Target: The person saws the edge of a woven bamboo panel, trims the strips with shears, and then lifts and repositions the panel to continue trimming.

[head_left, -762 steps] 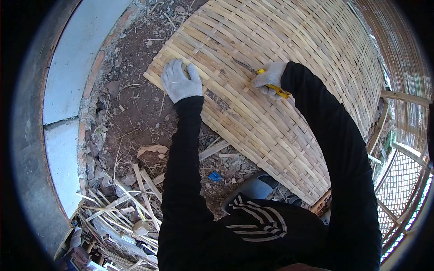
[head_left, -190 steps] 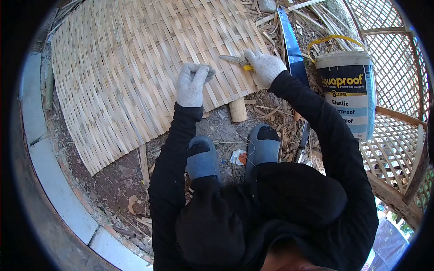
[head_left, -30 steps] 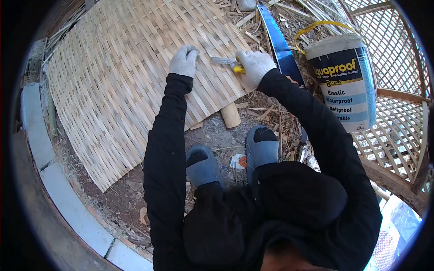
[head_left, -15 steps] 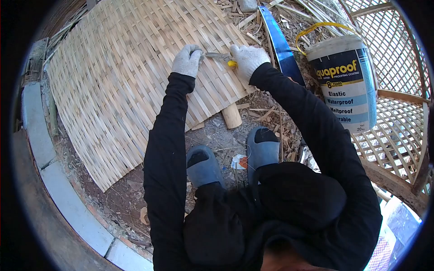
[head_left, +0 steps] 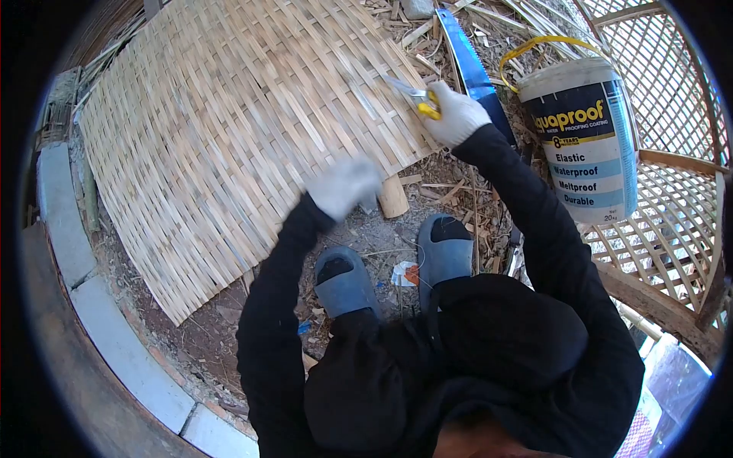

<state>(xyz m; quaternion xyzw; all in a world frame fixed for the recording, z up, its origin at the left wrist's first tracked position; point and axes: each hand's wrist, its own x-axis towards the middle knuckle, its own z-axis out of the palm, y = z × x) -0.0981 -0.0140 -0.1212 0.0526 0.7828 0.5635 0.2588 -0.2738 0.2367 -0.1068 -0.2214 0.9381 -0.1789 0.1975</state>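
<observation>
A large woven bamboo mat (head_left: 229, 114) lies on the ground in front of me. My right hand (head_left: 458, 116), in a pale glove, is closed around yellow-handled snips (head_left: 427, 105) over the mat's right edge. Their metal blades point up and left. Near the mat's lower edge, beside a short round piece of wood (head_left: 393, 197), my gloved left hand (head_left: 345, 188) is smeared by motion. Its fingers cannot be made out, nor whether anything is in them.
A blue saw (head_left: 477, 76) lies right of the mat. Beyond it stands an Aquaproof bucket (head_left: 582, 145) with a yellow handle, before a lattice panel (head_left: 664, 221). Pale blocks (head_left: 126, 359) line the left side. My grey sandals (head_left: 445, 252) rest on debris-strewn ground.
My left hand has left the snips' blades and moved down toward the mat's lower edge. My right hand has shifted right with the snips, so the two hands are now farther apart.
</observation>
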